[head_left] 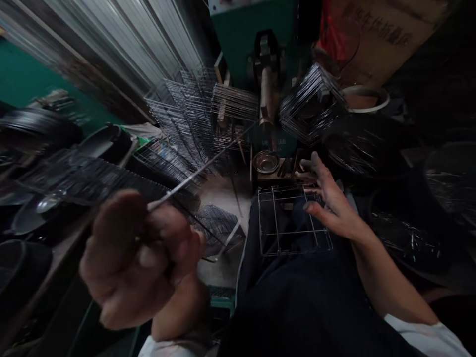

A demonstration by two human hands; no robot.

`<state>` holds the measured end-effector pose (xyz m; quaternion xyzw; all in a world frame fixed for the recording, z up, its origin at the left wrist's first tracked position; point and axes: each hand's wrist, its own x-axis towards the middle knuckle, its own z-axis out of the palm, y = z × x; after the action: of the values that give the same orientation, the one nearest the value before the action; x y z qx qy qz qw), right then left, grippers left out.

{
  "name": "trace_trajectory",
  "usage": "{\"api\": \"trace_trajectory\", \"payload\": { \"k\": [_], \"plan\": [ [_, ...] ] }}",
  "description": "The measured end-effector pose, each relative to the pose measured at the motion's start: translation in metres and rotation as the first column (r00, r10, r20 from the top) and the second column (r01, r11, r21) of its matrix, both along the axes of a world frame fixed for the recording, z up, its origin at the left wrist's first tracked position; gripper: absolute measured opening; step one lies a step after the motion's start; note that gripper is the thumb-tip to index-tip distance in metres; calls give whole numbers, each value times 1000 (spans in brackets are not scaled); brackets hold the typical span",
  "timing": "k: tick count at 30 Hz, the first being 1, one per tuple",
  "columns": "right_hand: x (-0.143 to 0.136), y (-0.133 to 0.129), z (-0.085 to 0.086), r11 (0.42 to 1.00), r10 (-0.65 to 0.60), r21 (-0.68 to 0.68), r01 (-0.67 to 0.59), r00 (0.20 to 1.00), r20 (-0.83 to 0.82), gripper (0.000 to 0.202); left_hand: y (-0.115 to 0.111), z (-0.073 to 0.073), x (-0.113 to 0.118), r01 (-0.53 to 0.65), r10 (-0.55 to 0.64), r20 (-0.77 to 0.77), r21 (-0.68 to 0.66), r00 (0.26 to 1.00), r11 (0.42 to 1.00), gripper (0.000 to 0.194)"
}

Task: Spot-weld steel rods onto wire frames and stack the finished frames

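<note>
My left hand (141,258), raised close to the camera and blurred, is closed around a thin metal rod (208,164). The rod slants up and away to the right, toward the machine's work area. My right hand (330,201) has its fingers spread and appears to hold nothing. Below and beside it, a rectangular wire frame (286,232) with crossbars rests on my dark-clothed lap. Whether the right fingertips touch the frame's edge I cannot tell.
Ahead stands a green machine (238,34) with a metal arm (267,94). Stacked wire racks (178,114) are to its left, more wire frames (310,106) to its right. A small metal bowl (266,162) sits below. Dark basins (368,148) holding short wires flank my right side.
</note>
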<state>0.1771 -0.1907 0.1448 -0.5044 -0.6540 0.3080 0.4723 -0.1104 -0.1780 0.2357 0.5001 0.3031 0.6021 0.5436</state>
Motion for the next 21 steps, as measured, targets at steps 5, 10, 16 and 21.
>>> {"api": "trace_trajectory", "payload": {
  "k": [5,10,16,21],
  "plan": [
    [-3,-7,-20,969,-242,67,237,967,78,68,42,-38,32,292,-249,256,-146,934,945,44],
    [6,12,-53,974,-212,-57,218,973,91,64,42,-62,44,444,-351,378,-196,857,874,44],
    [-3,17,-44,963,-229,-173,204,964,-138,61,42,-54,43,249,-201,227,-208,953,946,55],
    [17,6,-57,904,-392,-124,409,909,144,49,66,-132,52,-69,-24,-247,-363,969,929,67]
  ]
}}
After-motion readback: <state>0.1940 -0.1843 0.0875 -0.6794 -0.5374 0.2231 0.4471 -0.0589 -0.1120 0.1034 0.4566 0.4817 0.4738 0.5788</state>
